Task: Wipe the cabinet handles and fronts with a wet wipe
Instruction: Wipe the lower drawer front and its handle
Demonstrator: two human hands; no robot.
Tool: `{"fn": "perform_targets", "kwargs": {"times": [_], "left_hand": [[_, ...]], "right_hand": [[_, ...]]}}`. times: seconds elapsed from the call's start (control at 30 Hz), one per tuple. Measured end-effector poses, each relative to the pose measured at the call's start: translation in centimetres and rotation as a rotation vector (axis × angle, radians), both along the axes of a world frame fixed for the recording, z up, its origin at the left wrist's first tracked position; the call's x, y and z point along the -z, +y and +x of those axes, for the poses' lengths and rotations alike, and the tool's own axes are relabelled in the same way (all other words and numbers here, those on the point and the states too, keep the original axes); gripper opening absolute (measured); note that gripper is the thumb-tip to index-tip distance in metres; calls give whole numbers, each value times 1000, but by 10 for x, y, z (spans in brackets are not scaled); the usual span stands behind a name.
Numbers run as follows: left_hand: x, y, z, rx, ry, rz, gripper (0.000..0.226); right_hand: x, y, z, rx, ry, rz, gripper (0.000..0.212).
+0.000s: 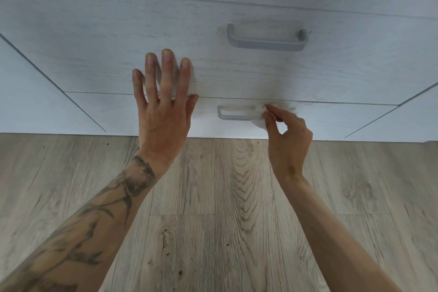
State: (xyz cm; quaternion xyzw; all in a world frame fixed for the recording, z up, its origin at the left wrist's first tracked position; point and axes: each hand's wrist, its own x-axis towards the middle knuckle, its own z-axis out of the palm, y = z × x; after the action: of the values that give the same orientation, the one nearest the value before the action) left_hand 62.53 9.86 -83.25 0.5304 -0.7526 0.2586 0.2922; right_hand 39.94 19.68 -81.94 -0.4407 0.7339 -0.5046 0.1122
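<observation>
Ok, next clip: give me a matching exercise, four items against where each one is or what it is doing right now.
Items:
1. left hand
2. right hand
3. upper drawer handle
4. wet wipe

States:
A. bare, nothing touching it
B. bunched against the lower drawer handle
C. spread flat on the drawer front
D. pinching the cloth with its fingertips

Pairs: 1-C, 2-D, 3-A, 4-B
</observation>
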Motion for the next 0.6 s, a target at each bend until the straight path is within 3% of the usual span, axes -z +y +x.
{"fn": "perform_targets", "kwargs": {"times": [0.23,0.4,0.6], "left_hand": [[1,-1,-1,-1,2,-11,72],[0,0,-1,10,11,-4,70],[1,-1,0,10,8,-3,70]], "right_hand": [[2,12,2,-21,166,-3,14],[2,5,5,26,82,38,17],[10,21,-1,-18,264,-79,18]]}}
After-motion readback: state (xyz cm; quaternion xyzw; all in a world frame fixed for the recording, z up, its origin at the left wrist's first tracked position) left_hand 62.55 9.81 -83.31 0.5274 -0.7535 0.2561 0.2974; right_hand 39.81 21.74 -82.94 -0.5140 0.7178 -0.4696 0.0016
